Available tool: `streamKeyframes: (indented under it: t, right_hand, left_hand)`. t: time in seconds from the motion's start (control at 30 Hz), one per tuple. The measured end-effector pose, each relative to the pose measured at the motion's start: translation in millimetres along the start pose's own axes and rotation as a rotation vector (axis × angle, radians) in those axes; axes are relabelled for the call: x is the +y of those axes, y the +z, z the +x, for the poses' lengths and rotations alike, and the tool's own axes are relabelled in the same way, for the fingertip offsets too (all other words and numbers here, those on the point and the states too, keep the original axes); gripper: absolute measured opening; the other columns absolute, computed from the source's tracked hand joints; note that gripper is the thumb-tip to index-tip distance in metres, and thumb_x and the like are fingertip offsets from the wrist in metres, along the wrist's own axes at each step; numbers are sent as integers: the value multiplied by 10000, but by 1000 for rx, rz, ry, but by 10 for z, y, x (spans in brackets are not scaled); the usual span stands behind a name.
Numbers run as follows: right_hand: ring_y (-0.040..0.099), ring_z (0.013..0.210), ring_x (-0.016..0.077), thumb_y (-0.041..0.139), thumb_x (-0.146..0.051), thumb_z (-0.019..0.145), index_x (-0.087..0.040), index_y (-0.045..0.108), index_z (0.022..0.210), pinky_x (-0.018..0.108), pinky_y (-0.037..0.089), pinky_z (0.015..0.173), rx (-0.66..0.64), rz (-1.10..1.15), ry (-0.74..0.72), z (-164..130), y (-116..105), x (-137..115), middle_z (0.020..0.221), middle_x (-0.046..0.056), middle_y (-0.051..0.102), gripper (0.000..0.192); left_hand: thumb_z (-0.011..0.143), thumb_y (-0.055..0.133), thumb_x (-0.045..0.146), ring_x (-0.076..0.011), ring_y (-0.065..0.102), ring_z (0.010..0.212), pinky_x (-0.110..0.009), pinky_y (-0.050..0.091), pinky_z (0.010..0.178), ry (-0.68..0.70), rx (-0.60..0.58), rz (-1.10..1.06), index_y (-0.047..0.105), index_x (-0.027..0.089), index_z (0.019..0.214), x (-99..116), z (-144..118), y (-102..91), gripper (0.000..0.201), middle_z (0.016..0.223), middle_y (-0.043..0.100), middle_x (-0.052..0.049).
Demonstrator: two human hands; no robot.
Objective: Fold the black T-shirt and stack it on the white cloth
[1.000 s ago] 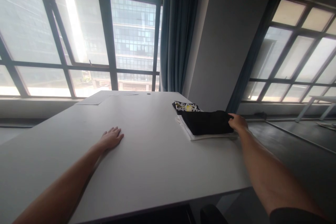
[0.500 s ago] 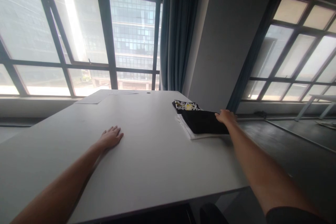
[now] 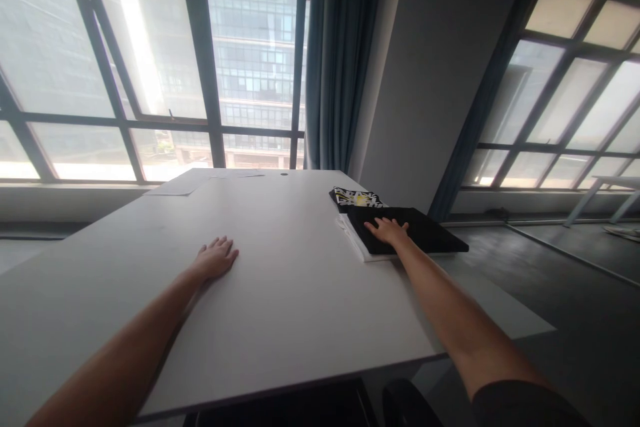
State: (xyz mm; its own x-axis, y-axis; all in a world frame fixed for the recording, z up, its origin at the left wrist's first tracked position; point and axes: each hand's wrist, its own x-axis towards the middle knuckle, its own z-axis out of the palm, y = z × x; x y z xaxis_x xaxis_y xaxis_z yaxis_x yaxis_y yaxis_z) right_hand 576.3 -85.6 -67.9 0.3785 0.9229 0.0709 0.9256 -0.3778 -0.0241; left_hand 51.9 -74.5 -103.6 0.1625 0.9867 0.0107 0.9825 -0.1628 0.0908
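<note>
My left hand (image 3: 217,259) lies flat on the white table (image 3: 280,307), fingers spread, holding nothing. On the right side of the table, my right hand (image 3: 389,229) rests palm down with spread fingers on a folded black cloth (image 3: 430,232), which looks like a garment. Beneath the black cloth is a folded white cloth (image 3: 361,248), its left edge showing. Just behind them lies a black cloth piece with a white and yellow print (image 3: 357,198), partly covered by the black one. The black cloth's right end reaches past the table's right edge.
Sheets of paper (image 3: 177,187) lie at the table's far left, and a dark round spot (image 3: 284,174) is near its far edge. A black chair (image 3: 407,403) stands below the near edge. Windows, a curtain (image 3: 333,67) and a pillar (image 3: 430,67) stand behind.
My right hand has let go of the black cloth's right end and moved left onto its top. The black cloth now lies flatter and extends farther right. My left hand stays put.
</note>
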Motion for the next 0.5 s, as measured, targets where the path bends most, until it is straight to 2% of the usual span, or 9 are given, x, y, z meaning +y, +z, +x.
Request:
streamKeyframes:
  t: [0.1, 0.17, 0.23, 0.3, 0.37, 0.43, 0.5]
  right_hand:
    - [304, 1448, 324, 254, -453, 1024, -161, 518, 1429, 625, 99, 1166, 203, -20, -148, -105, -109, -373, 1533, 154, 452, 565]
    - [338, 1438, 271, 256, -419, 1028, -154, 485, 1451, 537, 155, 1183, 199, 67, -248, -207, -147, -760, 1549, 147, 436, 549]
    - [350, 1440, 250, 284, -442, 1021, -132, 457, 1474, 456, 201, 1186, 129, 155, -342, -324, -133, -1181, 1563, 147, 417, 575]
    - [321, 1462, 244, 320, -451, 1010, -93, 425, 1495, 417, 184, 1199, 97, 206, -415, -445, -53, -1558, 1577, 154, 391, 612]
    - [287, 1483, 237, 313, -441, 1011, -80, 389, 1518, 400, 167, 1207, 34, 228, -460, -559, 87, -1834, 1601, 154, 343, 627]
    - [250, 1500, 232, 295, -426, 1013, -58, 360, 1530, 391, 150, 1213, -19, 231, -472, -653, 247, -1988, 1615, 158, 308, 638]
    - [221, 1511, 230, 285, -416, 1012, -39, 343, 1536, 384, 136, 1217, -51, 226, -462, -712, 375, -2043, 1626, 162, 280, 648]
  left_hand:
    - [974, 312, 414, -351, 344, 1460, -560, 327, 1133, 2, 28, -28, 512, 124, 1443, 147, 19, -77, 587, 1583, 373, -185]
    - [983, 293, 392, -323, 487, 1364, -494, 403, 1084, 57, 46, -60, 610, 155, 1334, 306, 72, -177, 529, 1499, 506, -165]
    - [1002, 245, 382, -266, 558, 1296, -413, 437, 1058, 116, 75, -85, 643, 190, 1278, 489, 144, -277, 520, 1433, 586, -124]
    - [1018, 196, 380, -232, 521, 1337, -382, 399, 1098, 143, 133, -99, 601, 199, 1332, 659, 206, -319, 544, 1457, 567, -108]
    - [1020, 196, 356, -227, 421, 1422, -392, 318, 1163, 159, 197, -93, 518, 157, 1422, 777, 235, -261, 552, 1516, 495, -135]
    - [1010, 229, 328, -242, 337, 1474, -424, 264, 1193, 158, 190, -67, 439, 102, 1481, 831, 231, -121, 562, 1561, 421, -174]
    - [997, 262, 325, -259, 290, 1496, -449, 250, 1198, 149, 129, -43, 391, 76, 1508, 833, 212, 36, 583, 1595, 350, -190]
